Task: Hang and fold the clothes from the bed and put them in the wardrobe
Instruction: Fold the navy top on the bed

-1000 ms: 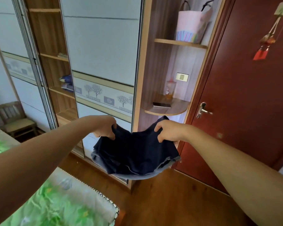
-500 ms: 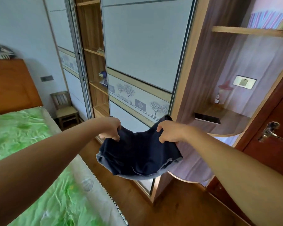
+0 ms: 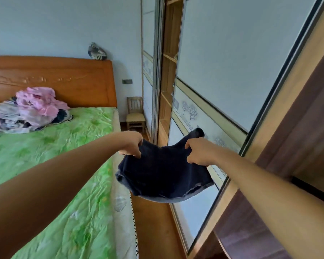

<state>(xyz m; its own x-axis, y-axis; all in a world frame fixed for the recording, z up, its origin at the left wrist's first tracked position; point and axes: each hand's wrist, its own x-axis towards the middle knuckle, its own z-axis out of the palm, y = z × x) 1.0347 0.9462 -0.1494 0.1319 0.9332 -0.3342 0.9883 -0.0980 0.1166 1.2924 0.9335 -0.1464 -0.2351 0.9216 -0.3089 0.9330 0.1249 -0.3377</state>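
Observation:
A folded dark navy garment (image 3: 163, 174) hangs in the air between the bed and the wardrobe. My left hand (image 3: 131, 144) pinches its upper left edge and my right hand (image 3: 198, 153) grips its upper right edge. The wardrobe (image 3: 213, 75) stands on the right with pale sliding doors; a gap between them shows wooden shelves (image 3: 168, 75). A heap of pink and patterned clothes (image 3: 30, 109) lies on the bed (image 3: 64, 165) near the wooden headboard.
A small wooden chair (image 3: 136, 114) stands in the corner between the bed and the wardrobe. A narrow strip of wooden floor (image 3: 153, 227) runs between the bed's edge and the wardrobe. A dark wooden side unit (image 3: 288, 128) juts out at the far right.
The view has swung left, from the door and corner shelves toward the bed and the open wardrobe gap. Both hands keep the same hold on the navy garment.

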